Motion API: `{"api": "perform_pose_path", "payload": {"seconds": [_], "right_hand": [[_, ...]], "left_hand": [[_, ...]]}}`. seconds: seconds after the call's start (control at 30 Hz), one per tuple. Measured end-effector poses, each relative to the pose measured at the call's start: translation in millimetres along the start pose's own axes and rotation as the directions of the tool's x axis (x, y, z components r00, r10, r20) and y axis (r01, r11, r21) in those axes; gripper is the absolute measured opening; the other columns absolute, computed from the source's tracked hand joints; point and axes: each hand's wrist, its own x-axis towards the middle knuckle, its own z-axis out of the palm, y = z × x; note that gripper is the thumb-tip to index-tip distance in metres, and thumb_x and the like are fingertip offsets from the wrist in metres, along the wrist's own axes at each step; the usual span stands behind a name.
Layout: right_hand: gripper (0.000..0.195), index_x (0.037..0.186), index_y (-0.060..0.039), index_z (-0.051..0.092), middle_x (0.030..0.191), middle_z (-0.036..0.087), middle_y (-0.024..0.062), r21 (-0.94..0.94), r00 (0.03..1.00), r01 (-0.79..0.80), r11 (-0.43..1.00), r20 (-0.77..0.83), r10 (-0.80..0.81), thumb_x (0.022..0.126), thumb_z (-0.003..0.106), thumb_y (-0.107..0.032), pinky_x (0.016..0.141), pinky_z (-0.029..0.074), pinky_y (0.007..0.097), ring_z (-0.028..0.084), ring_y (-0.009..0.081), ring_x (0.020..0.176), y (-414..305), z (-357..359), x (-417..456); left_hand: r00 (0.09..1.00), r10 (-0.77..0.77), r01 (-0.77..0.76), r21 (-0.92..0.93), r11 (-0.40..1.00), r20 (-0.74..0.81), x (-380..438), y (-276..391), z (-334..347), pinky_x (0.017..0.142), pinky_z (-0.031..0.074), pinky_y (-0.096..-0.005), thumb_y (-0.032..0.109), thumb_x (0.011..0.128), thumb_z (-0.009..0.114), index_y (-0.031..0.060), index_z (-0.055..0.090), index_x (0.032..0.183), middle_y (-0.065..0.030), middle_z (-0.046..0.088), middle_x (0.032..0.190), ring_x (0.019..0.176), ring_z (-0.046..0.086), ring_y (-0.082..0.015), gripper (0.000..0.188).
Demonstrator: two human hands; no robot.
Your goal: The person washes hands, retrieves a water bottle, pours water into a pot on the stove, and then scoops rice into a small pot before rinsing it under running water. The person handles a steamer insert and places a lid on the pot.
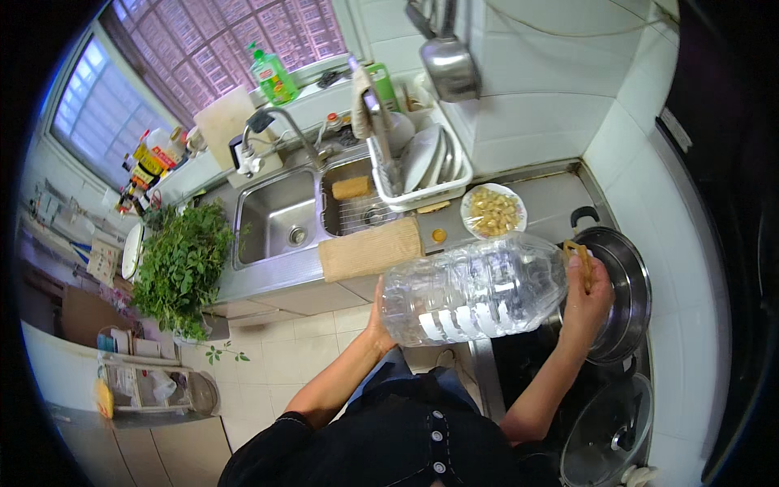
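Observation:
A large clear plastic water bottle (468, 286) lies sideways in the air between my hands, its base to the left and its neck to the right. My left hand (378, 322) supports the base end, most of its fingers hidden behind the plastic. At the neck, my right hand (587, 292) grips the yellowish carrying handle (578, 255). Beneath and beyond that hand, a wide steel pot (633, 298) sits on the dark stove. White stripes mark the side of the bottle facing me.
A double steel sink (277, 213) has a folded tan towel (371, 246) over its front edge. Beside it stand a white dish rack (426, 198) with plates and a film-covered bowl of pale food pieces (493, 210). Leafy greens (182, 262) fill the left counter; a glass lid (602, 432) lies lower right.

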Motion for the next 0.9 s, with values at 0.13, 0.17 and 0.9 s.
{"api": "perform_pose_path", "payload": {"seconds": [0.13, 0.17, 0.9], "right_hand": [[0.017, 0.087, 0.0034, 0.059, 0.072, 0.057, -0.0008, 0.154, 0.993, 0.048, 0.987, 0.1, -0.064, 0.084, 0.061, -0.013, 0.06, 0.04, 0.018, 0.049, 0.0036, 0.063, -44.9, 28.2, -14.2], [0.016, 0.087, 0.0036, 0.059, 0.072, 0.057, -0.0013, 0.196, 0.987, 0.05, 0.979, 0.138, -0.078, 0.084, 0.061, -0.012, 0.059, 0.039, 0.0171, 0.048, 0.0031, 0.063, -54.2, 38.2, -18.6], [0.021, 0.082, -0.0019, 0.063, 0.062, 0.061, 0.0105, 0.165, 0.791, 0.123, 0.979, 0.579, -0.197, 0.078, 0.066, -0.022, 0.051, 0.043, 0.0288, 0.058, 0.017, 0.054, -115.0, 325.9, -89.5]], "left_hand": [[0.994, 0.043, -0.021, -0.218, 0.976, 0.097, 2.7, 6.8, -23.0, 0.094, 0.039, -0.0494, 0.049, 0.089, 0.034, 0.0071, 0.041, 0.128, -0.0148, 0.045, 0.129, 0.116, 0.046, -0.0308, 0.057], [0.995, 0.062, -0.038, -0.287, 0.957, 0.076, 3.3, 12.7, -34.6, 0.094, 0.04, -0.0488, 0.045, 0.091, 0.033, 0.0072, 0.042, 0.127, -0.0145, 0.046, 0.128, 0.114, 0.047, -0.0302, 0.053], [0.703, 0.7, -0.504, 0.781, 0.368, 0.124, -45.3, 210.1, -103.9, 0.107, 0.019, -0.0404, 0.026, 0.079, 0.057, 0.0069, 0.026, 0.137, -0.0094, 0.022, 0.143, 0.133, 0.019, -0.0236, 0.068]]}}
